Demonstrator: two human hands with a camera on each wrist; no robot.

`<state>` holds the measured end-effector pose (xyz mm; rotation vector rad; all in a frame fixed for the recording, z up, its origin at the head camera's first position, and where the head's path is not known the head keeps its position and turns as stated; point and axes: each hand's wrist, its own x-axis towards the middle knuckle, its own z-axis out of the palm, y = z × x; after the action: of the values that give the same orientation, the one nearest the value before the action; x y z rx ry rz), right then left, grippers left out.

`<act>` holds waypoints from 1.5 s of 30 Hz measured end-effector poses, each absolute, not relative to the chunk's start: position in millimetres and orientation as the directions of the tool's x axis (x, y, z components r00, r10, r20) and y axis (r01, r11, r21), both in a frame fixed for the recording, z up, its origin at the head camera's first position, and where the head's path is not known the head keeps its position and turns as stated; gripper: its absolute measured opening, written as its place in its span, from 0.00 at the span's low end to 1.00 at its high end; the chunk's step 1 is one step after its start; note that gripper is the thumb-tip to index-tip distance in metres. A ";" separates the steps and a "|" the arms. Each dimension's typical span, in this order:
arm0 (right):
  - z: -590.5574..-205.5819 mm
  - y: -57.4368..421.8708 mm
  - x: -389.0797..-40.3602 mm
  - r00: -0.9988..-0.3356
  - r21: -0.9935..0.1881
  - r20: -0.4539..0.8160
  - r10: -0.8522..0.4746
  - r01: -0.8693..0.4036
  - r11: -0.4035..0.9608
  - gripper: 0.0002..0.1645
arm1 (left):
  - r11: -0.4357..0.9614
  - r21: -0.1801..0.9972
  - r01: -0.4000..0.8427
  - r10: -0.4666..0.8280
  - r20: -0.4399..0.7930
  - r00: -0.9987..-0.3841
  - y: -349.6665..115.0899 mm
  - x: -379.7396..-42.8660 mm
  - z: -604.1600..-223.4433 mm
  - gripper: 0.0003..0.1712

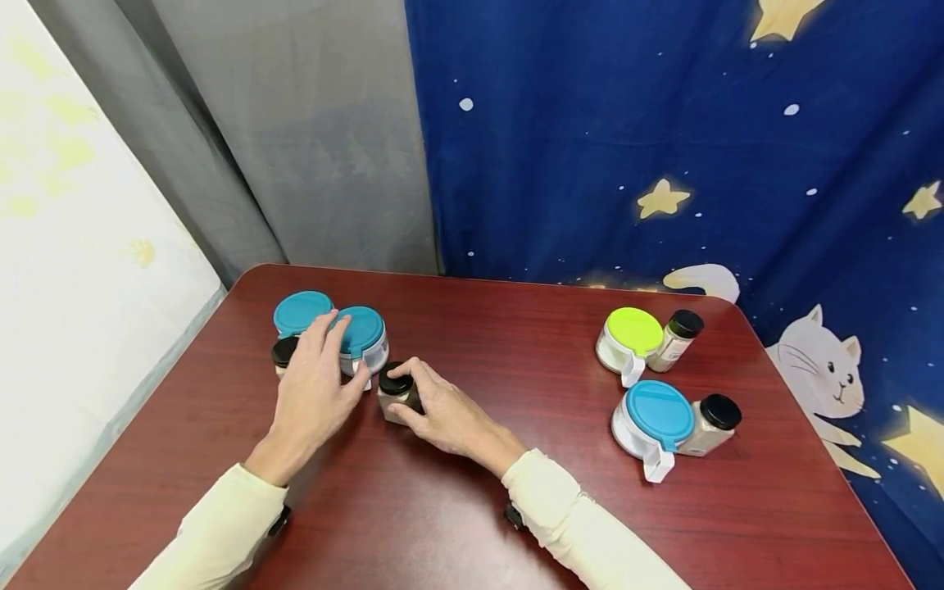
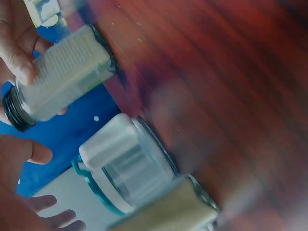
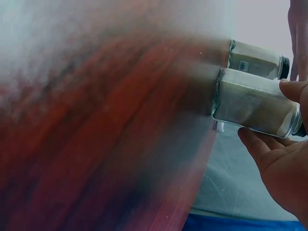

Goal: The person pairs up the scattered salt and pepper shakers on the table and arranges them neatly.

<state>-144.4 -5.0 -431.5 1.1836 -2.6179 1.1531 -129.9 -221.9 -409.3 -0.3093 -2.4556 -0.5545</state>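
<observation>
**Right hand grips square jar, upright, just beside blue-lidded pot; left hand holds nothing**

Far left: rear blue-lidded pot [image 1: 303, 313]. Near it, left jar [image 1: 284, 351], black lid, mostly behind the left hand [image 1: 313, 397]. That hand's fingers are spread and loosely bent, gripping nothing; from above they overlap the front blue-lidded pot [image 1: 363, 334]. Contact unclear there.

Next right: held jar [image 1: 394, 403], at the pot's right and on the person's side of it. Right hand [image 1: 451, 416] pinches it, thumb on one side, fingers on the other. Key relation, my judgement: jar lies leftward off the right wrist, between those fingertips, long axis about upright, pot just past it. Right hand is the nearer one; left is just across. Can't tell if the base touches the table [image 1: 442, 524].

Far right, well apart: green-lidded pot [image 1: 634, 329] beside slim jar [image 1: 676, 338]; nearer the person, right blue-lidded pot [image 1: 659, 414] beside right jar [image 1: 711, 424].

View differences: left wrist shows ridges on the held jar's side and a clear gap between left fingers and pot; head view hides both. Right wrist shows a barcode label on the left jar, blocked from above.
</observation>
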 end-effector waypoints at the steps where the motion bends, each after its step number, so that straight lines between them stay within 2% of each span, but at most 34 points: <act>1: -431.8 -5.0 -144.5 -0.707 -0.614 0.324 -0.628 -0.662 0.429 0.26 | 0.887 0.305 0.346 0.106 0.595 -0.797 -220.2 -132.1 -410.4 0.40; 4: -431.8 -4.3 -145.0 -0.702 -0.623 0.326 -0.633 -0.663 0.415 0.26 | 0.881 0.324 0.346 0.114 0.564 -0.818 -216.5 -137.7 -414.8 0.39; 11: -429.6 -0.5 -148.1 -0.703 -0.626 0.302 -0.644 -0.656 0.423 0.26 | 0.813 0.484 0.322 0.054 0.488 -0.871 -214.6 -146.2 -424.4 0.34; 19: -428.6 5.8 -152.2 -0.754 -0.614 0.283 -0.592 -0.617 0.492 0.26 | 0.824 0.452 0.342 0.087 0.496 -0.864 -214.9 -148.6 -425.5 0.30; 25: -430.6 6.3 -154.3 -0.768 -0.599 0.284 -0.575 -0.610 0.519 0.27 | 0.858 0.340 0.385 0.151 0.549 -0.822 -208.8 -143.5 -425.6 0.31; 29: -432.1 5.5 -156.1 -0.767 -0.596 0.299 -0.568 -0.614 0.517 0.26 | 0.876 0.297 0.380 0.157 0.569 -0.807 -206.7 -139.6 -425.1 0.25; 32: -432.8 6.2 -157.3 -0.769 -0.603 0.305 -0.562 -0.613 0.510 0.26 | 0.878 0.315 0.360 0.142 0.546 -0.825 -204.8 -138.9 -424.2 0.20; 36: -434.4 6.3 -157.3 -0.769 -0.621 0.303 -0.563 -0.607 0.495 0.26 | 0.865 0.367 0.342 0.126 0.502 -0.856 -203.1 -140.4 -423.1 0.20; 45: -432.4 7.8 -158.7 -0.767 -0.624 0.295 -0.570 -0.606 0.493 0.25 | 0.868 0.427 0.252 0.051 0.429 -0.902 -203.1 -140.0 -419.3 0.27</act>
<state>-158.7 7.8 -432.4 1.0528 -2.6723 1.1472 -140.0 -203.1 -419.3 -0.2234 -2.6302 -0.6787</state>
